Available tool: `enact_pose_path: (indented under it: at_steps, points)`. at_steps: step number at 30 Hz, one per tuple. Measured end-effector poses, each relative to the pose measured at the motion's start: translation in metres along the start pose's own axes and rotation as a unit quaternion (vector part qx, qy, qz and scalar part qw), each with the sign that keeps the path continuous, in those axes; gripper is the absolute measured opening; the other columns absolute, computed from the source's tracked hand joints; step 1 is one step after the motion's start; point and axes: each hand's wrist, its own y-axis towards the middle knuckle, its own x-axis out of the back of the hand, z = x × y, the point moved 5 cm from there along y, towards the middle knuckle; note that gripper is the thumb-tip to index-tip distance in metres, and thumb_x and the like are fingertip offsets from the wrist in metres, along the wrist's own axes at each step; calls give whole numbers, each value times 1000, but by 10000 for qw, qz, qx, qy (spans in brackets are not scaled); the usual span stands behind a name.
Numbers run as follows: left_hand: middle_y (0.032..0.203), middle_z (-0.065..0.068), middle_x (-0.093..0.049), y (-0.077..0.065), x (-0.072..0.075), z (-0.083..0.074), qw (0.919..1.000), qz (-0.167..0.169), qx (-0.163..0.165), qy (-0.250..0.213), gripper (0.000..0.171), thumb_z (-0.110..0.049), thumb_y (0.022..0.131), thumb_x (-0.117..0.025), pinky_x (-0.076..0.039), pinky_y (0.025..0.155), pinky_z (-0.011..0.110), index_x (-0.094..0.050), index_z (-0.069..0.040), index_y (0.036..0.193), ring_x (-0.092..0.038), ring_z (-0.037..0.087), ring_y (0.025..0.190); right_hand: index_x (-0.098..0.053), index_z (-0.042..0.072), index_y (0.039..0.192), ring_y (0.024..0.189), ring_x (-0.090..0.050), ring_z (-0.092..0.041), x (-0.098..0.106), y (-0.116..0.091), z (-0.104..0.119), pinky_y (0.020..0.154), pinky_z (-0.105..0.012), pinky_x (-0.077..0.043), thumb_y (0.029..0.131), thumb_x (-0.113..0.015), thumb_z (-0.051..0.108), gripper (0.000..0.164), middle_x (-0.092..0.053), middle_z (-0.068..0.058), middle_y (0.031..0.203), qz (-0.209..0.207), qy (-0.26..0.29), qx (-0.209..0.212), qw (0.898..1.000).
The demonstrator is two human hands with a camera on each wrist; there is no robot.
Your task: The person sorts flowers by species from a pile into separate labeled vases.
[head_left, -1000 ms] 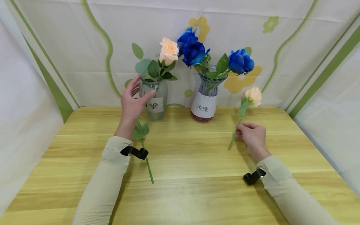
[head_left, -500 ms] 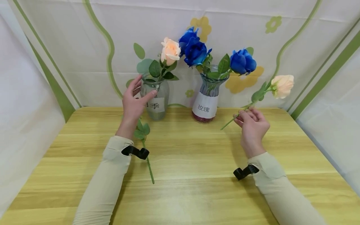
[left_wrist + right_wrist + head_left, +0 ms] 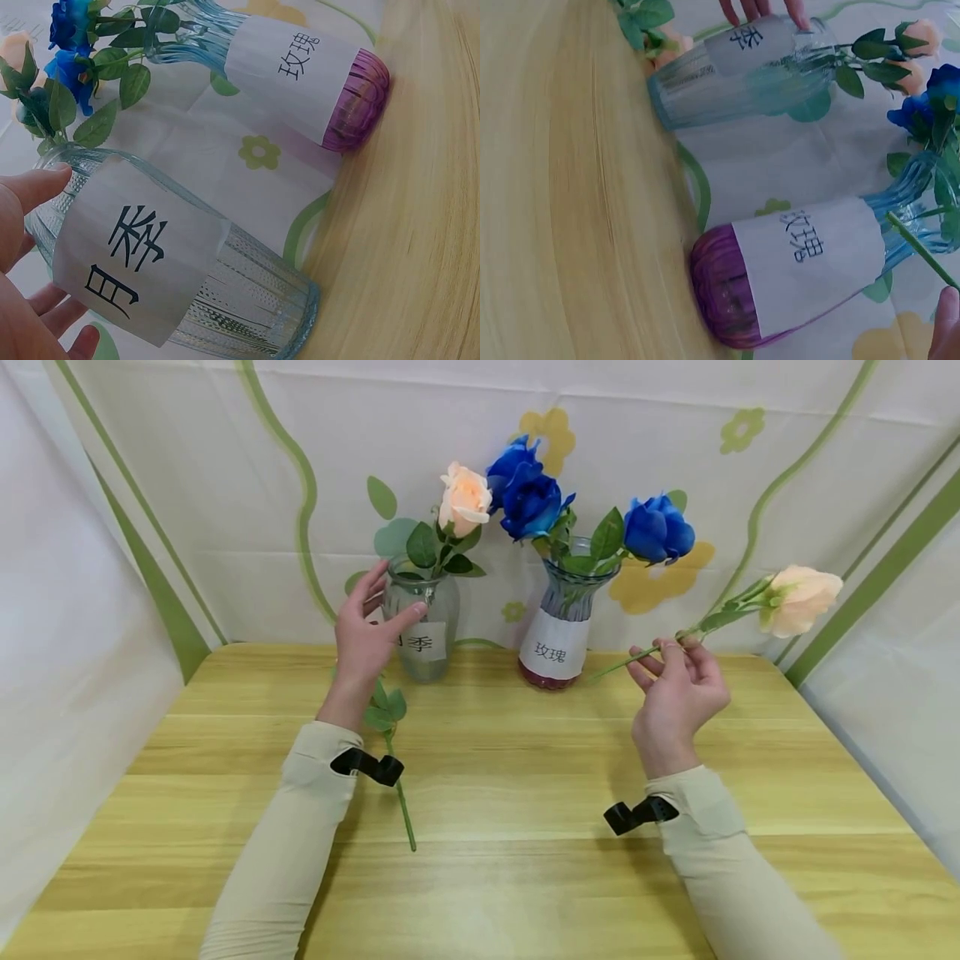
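My left hand (image 3: pixel 365 631) holds the clear glass vase (image 3: pixel 247 292) near its neck, thumb on the front and fingers round the side. A white label with black characters covers part of this vase. A peach rose (image 3: pixel 465 500) rises from its mouth. My right hand (image 3: pixel 678 702) pinches the green stem of another peach rose (image 3: pixel 801 600) above the table; its bloom points right and the cut end points left. Below my left wrist lies a rose stem with leaves (image 3: pixel 405 810); its peach bloom (image 3: pixel 673 45) shows in the right wrist view but is hidden in the head view.
A blue-and-purple glass vase (image 3: pixel 553 647) with a white label stands right of the clear one. Several blue roses (image 3: pixel 658 528) lean out of it. Behind the wooden table (image 3: pixel 510 777) hangs a patterned white cloth (image 3: pixel 210 485).
My right hand has lifted the peach rose off the table and tilted it, so its bloom swung out to the right. My left hand has stayed at the clear vase.
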Motion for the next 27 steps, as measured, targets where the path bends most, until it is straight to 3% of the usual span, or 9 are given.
enact_pose_path:
  at_steps: [7,17,22,27]
  points:
    - [165,1,-45,-1,1,-1,10000,-15,-7,32,76,-38,91,-85,-35,123,53,-48,-42,157,-43,24,151,-62,-5,94,73,-78,-32,-17,-20,2,67,-38,-67,92,-78,-3,16,-65,-19,91,144,503,235,9984]
    - [165,1,-46,-1,0,-1,10000,-33,-17,23,76,-37,91,-85,-35,123,52,-49,-42,157,-44,25,150,-64,-3,88,81,-80,-33,-49,-54,2,79,-42,-67,92,-78,-4,15,-70,-18,84,832,524,800,9919]
    - [165,1,-46,-1,1,0,10000,-52,-36,49,76,-37,91,-85,-34,123,54,-49,-41,157,-44,25,150,-65,-3,88,89,-81,-38,-67,-70,-3,81,-44,-66,92,-76,-7,13,-73,-19,87,1148,595,889,9876]
    - [165,1,-45,-1,1,0,10000,-26,-17,51,76,-38,91,-85,-34,124,55,-49,-41,157,-44,25,151,-66,3,88,94,-81,-40,-82,-82,-9,82,-46,-66,93,-75,-7,14,-75,-17,91,1186,398,873,9883]
